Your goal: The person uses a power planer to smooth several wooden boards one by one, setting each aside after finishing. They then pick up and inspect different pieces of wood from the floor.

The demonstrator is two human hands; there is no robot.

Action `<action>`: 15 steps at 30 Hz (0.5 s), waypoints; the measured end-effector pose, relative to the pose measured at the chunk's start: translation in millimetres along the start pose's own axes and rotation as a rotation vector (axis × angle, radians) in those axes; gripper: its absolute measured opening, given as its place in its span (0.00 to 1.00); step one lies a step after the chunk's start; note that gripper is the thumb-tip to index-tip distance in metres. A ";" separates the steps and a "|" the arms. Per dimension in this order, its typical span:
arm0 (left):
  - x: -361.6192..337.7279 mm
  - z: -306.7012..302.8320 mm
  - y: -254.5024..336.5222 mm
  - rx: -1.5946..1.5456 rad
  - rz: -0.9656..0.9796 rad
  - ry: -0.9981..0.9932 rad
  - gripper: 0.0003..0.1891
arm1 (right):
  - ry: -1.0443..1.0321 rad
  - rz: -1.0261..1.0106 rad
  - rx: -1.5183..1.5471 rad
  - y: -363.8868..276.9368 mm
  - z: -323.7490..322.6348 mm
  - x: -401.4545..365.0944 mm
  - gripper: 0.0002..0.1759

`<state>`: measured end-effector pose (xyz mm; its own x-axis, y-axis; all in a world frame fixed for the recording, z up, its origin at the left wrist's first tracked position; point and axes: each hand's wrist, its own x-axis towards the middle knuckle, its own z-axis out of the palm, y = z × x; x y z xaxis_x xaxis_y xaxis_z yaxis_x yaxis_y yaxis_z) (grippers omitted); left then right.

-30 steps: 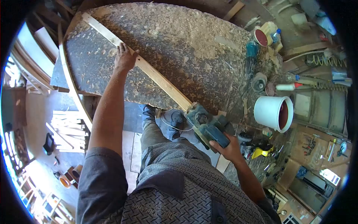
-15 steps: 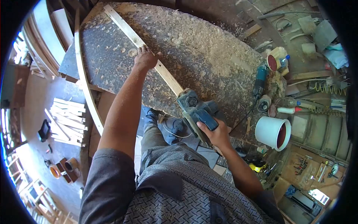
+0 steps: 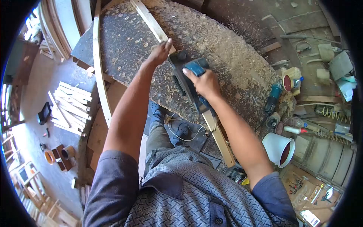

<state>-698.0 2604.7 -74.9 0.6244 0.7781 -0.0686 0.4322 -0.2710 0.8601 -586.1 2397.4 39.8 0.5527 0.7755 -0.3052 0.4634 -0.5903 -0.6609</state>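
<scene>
A long pale wooden strip (image 3: 151,23) lies slantwise across the dark, shaving-strewn bench (image 3: 124,41), its near end sticking out over the edge. My left hand (image 3: 159,53) grips the strip just ahead of the tool, fingers closed over it. My right hand (image 3: 206,82) is wrapped round the handle of a dark electric planer (image 3: 185,79), which sits on top of the strip. The planer's body hides the middle part of the strip.
A curved wooden strip (image 3: 99,68) leans at the bench's left edge. On the right are a teal grinder (image 3: 273,97), a white bucket (image 3: 273,145) and a squeeze bottle (image 3: 293,129). Stacked pale sticks (image 3: 72,108) lie at the left.
My right hand and the planer have moved forward along the strip, uncovering its near end. My left hand now sits close in front of the planer. The view has shifted a little.
</scene>
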 end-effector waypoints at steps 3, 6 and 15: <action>-40.7 2.4 -2.3 -0.093 -0.011 0.709 0.25 | 0.033 -0.032 0.002 -9.0 21.6 43.3 0.39; -104.0 21.7 -2.7 -0.402 -0.242 0.712 0.21 | -0.001 -0.035 -0.005 -34.1 26.7 71.6 0.39; -243.9 152.1 75.2 -0.912 -0.239 -0.154 0.17 | -0.056 -0.023 0.098 -86.0 42.1 129.3 0.36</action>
<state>-718.9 2308.4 -70.3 0.6919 0.6551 -0.3034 -0.0737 0.4821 0.8730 -583.7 2557.9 28.3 0.5022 0.8012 -0.3254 0.4038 -0.5500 -0.7310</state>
